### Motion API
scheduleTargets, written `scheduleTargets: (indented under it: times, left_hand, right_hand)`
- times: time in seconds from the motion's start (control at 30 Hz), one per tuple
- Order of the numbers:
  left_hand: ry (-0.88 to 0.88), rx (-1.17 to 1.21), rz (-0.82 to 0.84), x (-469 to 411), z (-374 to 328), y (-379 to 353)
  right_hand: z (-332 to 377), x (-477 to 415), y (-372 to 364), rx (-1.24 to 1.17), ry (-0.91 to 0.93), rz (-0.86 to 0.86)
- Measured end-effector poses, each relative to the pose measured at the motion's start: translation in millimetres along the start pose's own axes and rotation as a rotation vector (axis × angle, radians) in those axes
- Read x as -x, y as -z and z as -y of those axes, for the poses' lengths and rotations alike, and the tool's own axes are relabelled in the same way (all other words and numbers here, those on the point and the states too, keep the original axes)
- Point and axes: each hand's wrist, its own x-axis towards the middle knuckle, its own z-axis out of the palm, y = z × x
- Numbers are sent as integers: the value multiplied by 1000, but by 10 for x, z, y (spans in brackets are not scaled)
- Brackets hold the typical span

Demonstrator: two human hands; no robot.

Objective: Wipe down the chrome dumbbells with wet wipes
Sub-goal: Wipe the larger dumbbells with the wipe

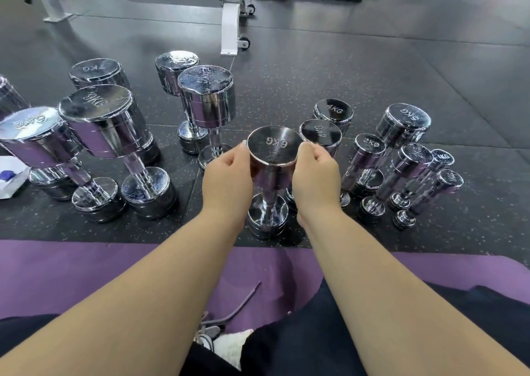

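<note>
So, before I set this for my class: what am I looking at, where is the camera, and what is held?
There is no machine: this is one picture from a camera worn on a person's head, looking down at their own arms. The left hand and right hand curl their fingers round the top end of an upright shiny chrome dumbbell stamped 6KG. It stands on the dark speckled floor among other upright chrome dumbbells, bigger ones to the left, smaller ones to the right. A purple mat lies nearest the person. No wipe shows in either hand.
</note>
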Motion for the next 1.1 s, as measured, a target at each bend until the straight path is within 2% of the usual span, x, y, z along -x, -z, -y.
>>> scheduleTargets:
  times: [0.1, 0.27, 0.37, 0.47, 0.6, 0.7, 0.87, 1.03, 1.1]
  left_hand:
    - [-143, -55, -66, 72, -14, 33]
    - [-98, -171, -43, 6, 25, 30]
    - [-192, -340, -84, 134, 94, 72]
    - [-234, -334, -106, 133, 37, 45]
    - [-164, -289, -111, 89, -38, -48]
    - [-201, -320, -113, 136, -2, 2]
    - [-160, -353, -65, 101, -32, -42]
    - [-288, -439, -88, 200, 1, -17]
    - [-237, -421, -69, 152, -42, -27]
  right_hand:
    - [1, -6, -18, 3, -12, 12]
    - [0, -4, -31, 12, 1, -14]
    - [12, 8, -42, 44, 25, -10]
    - [24, 3, -57, 63, 36, -3]
    - [14, 19, -48, 100, 86, -5]
    - [9, 25, -41, 123, 94, -17]
    - [-15, 11, -56, 117, 111, -2]
    - [-12, -1, -54, 142, 97, -14]
    - [-1, 3, -61, 129, 99, -9]
